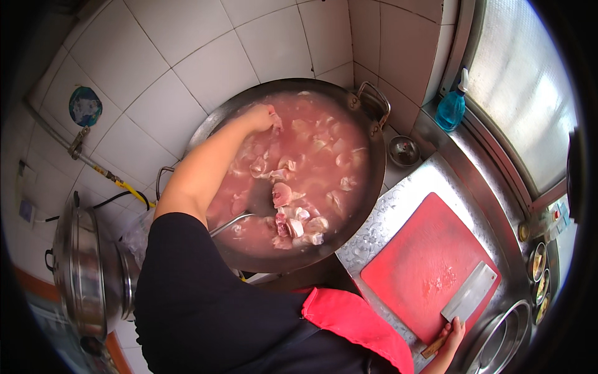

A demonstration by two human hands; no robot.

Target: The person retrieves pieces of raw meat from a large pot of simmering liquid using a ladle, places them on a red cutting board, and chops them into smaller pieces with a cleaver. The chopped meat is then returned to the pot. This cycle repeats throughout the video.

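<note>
My left hand [260, 118] pinches a piece of raw meat [276, 122] over the upper left of a large wok [380, 187]. Cloudy pinkish liquid with many raw meat pieces [303, 226] fills the wok, some heaped above the surface at the lower middle. A metal utensil's handle [229, 224] slants into the liquid. At the lower right, my right hand [453, 332] holds the wooden handle of a cleaver [469, 291], its blade lying flat on a red cutting board [406, 252] with bits of meat residue.
A small metal bowl [404, 150] stands beside the wok; a blue spray bottle [451, 110] is on the window ledge. Metal basins [523, 311] and small dishes are at the right. A large lidded steel pot [84, 271] stands left, below a pipe with a valve [77, 142].
</note>
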